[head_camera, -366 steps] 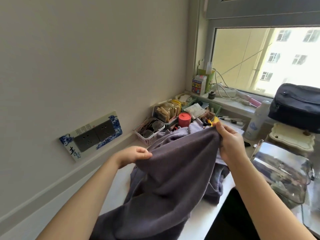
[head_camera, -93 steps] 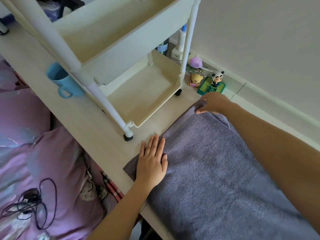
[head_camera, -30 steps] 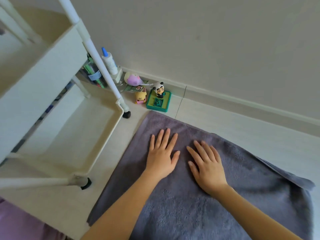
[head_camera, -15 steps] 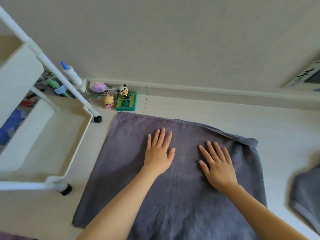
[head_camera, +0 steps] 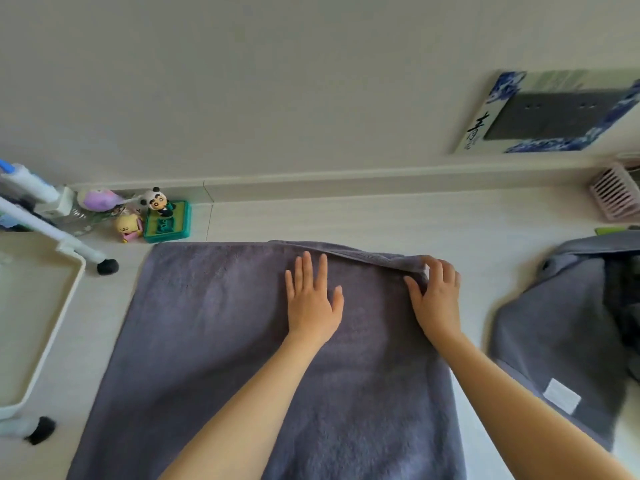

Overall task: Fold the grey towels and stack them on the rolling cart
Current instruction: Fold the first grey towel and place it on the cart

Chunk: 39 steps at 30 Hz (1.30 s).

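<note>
Half a second ago both hands lay flat on the soft grey cloth towel (head_camera: 214, 341), which is spread on the pale surface (head_camera: 363, 220). Now the right hand (head_camera: 434, 299) has slid over to the far right corner. Its fingers and thumb are curled and pinch the loose edge there. The left hand (head_camera: 313, 303) has stayed near the middle, fingers straight and a little apart, pressing the towel down.

I think this means the smoothing is over and a new fold is about to start, with the left hand keeping the cloth from sliding. The towel is not on the cart yet.

Counting things:
- One grey towel under the hands.
- One more heap of grey cloth (head_camera: 561, 327) to the right, well apart, with a small white tag. It may be more than one towel; I cannot tell.
- One white plastic rolling cart (head_camera: 45, 327) at the left, with two black wheels showing. The tray I can see holds no towel.
- Three little toys by the wall: a panda figure on a green base (head_camera: 166, 218), a small yellow figure (head_camera: 128, 227) and a purple round toy (head_camera: 98, 199).
- One pink slotted basket (head_camera: 614, 195) at the far right.
</note>
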### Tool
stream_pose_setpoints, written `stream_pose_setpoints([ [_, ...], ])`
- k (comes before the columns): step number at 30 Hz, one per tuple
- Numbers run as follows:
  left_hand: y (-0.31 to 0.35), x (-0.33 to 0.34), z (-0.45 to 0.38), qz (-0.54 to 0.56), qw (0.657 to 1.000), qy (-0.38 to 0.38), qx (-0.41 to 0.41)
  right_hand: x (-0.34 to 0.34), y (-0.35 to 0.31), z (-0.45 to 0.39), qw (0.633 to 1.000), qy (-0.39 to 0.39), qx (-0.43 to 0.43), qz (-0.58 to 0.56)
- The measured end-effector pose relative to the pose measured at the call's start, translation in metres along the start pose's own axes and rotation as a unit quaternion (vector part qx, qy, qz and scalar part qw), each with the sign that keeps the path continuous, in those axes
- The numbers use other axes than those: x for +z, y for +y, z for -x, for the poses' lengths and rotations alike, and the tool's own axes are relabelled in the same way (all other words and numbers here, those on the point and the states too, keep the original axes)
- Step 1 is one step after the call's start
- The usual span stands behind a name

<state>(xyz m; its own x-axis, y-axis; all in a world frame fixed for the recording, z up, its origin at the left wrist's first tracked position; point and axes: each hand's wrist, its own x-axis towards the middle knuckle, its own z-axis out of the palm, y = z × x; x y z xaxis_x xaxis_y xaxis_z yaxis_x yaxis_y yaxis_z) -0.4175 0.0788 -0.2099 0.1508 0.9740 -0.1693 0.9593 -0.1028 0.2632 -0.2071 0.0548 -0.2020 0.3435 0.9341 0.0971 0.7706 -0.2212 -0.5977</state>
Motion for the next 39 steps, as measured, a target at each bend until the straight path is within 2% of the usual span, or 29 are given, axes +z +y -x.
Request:
stream_pose_setpoints([
  [3,0.008,0.014,-0.006,-0.027,0.999,0.038,-0.018,-0.003,0.01,-0.021,0.995,-0.042,0.054,-0.077],
  [6,0.004,0.018,-0.006,-0.021,0.997,0.067,-0.025,-0.001,0.012,-0.033,0.99,-0.049,0.061,-0.115],
  [11,0.002,0.022,-0.006,-0.027,0.996,0.079,-0.017,-0.004,0.016,-0.054,0.991,-0.069,0.042,-0.106],
  [13,0.003,0.022,-0.005,-0.029,0.996,0.077,-0.019,-0.015,0.016,-0.074,0.982,-0.144,0.034,-0.12],
  [16,0.003,0.022,-0.006,-0.034,0.996,0.077,-0.019,-0.037,0.014,-0.108,0.924,-0.303,0.06,-0.225],
  [17,0.004,0.022,-0.006,-0.035,0.996,0.076,-0.019,-0.041,0.014,-0.12,0.91,-0.33,0.066,-0.244],
  [19,0.004,0.022,-0.006,-0.037,0.996,0.078,-0.016,-0.044,0.009,-0.137,0.903,-0.354,0.072,-0.234],
  [20,0.004,0.022,-0.006,-0.039,0.996,0.079,-0.016,-0.041,0.006,-0.144,0.912,-0.354,0.061,-0.199],
  [22,0.005,0.022,-0.007,-0.041,0.996,0.078,-0.017,-0.032,0.005,-0.155,0.943,-0.327,-0.002,-0.056],
  [24,0.005,0.022,-0.007,-0.041,0.996,0.076,-0.018,-0.022,0.007,-0.157,0.951,-0.304,-0.036,0.055],
  [28,0.004,0.021,-0.007,-0.042,0.996,0.073,-0.026,-0.011,0.007,-0.145,0.962,-0.271,-0.042,-0.016],
  [30,0.005,0.021,-0.007,-0.045,0.996,0.073,-0.026,-0.016,0.001,-0.143,0.954,-0.29,-0.018,-0.068],
  [31,0.005,0.021,-0.008,-0.045,0.996,0.072,-0.026,-0.02,0.0,-0.145,0.946,-0.319,0.001,-0.063],
  [33,0.005,0.022,-0.007,-0.046,0.996,0.07,-0.026,-0.026,0.003,-0.15,0.927,-0.374,0.017,0.022],
  [35,0.004,0.022,-0.007,-0.048,0.996,0.071,-0.027,-0.026,0.007,-0.153,0.917,-0.391,0.022,0.077],
  [39,0.005,0.022,-0.008,-0.048,0.996,0.07,-0.029,-0.016,0.012,-0.145,0.958,-0.287,0.01,-0.025],
])
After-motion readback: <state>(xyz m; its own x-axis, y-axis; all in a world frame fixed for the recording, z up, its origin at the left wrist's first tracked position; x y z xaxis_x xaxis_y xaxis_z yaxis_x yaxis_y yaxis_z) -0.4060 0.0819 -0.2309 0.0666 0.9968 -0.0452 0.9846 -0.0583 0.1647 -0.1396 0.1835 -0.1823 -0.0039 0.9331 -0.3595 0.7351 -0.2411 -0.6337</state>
